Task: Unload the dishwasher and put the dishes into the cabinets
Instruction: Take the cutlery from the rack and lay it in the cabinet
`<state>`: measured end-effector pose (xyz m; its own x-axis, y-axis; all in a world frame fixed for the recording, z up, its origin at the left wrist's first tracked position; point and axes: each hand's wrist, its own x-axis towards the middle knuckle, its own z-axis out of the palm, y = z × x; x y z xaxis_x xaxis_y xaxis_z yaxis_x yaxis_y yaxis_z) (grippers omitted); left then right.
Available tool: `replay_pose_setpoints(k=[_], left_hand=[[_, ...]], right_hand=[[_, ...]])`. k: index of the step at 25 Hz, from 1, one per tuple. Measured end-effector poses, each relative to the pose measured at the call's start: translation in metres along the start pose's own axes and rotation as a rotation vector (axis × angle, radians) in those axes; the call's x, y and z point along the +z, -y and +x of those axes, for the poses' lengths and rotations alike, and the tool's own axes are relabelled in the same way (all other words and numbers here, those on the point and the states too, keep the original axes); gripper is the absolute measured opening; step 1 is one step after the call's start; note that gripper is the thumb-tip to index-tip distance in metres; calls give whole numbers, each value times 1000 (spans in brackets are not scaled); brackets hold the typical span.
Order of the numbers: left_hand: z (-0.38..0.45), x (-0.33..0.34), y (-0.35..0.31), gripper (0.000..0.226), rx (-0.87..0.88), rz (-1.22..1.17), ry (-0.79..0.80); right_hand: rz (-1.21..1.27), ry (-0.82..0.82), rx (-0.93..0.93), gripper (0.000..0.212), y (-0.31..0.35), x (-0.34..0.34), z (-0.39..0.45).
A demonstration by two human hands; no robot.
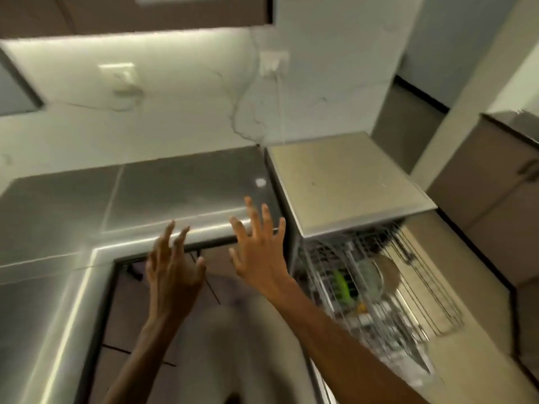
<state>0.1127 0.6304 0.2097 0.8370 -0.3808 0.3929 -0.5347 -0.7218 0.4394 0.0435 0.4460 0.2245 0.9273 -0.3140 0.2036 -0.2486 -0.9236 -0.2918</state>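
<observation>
We see the dishwasher (350,182), a grey metal box with a flat matte top, and its wire rack (379,287) pulled out in front of it. In the rack there is a green item (342,284) and a round plate (389,271), both blurred. Left of the dishwasher lies a dark glossy countertop (175,193) with a light edge. Before this edge our left hand (172,275) and right hand (256,258) are in the air, fingers spread, holding nothing. Behind the dishwasher, a white marble-like wall carries a socket (272,64).
</observation>
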Motion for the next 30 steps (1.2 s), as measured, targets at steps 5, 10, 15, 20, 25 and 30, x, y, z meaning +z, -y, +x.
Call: replay_pose_setpoints(k=[5,10,15,20,25,30], left_hand=[[-95,131,-86,74,106,-110,506],[-162,197,-141,64,110,-144,884],[-162,243,-162,61,159,-115,989],[-142,298,-193,62,164,-223,1108],[-171,363,-217,61,244,-237,1237],[-225,430,-217,67,170,-227,1297]], right_hand=[[147,399,517,60,-166,37,-123],[199,557,767,55,-248,46,-223],[235,582,870,65,-286,43,-263],[161,551,948,61,-324,36,-263],[348,463,1096,55,-373,69,-269],[631,105,1490,72,-426,167,-293]])
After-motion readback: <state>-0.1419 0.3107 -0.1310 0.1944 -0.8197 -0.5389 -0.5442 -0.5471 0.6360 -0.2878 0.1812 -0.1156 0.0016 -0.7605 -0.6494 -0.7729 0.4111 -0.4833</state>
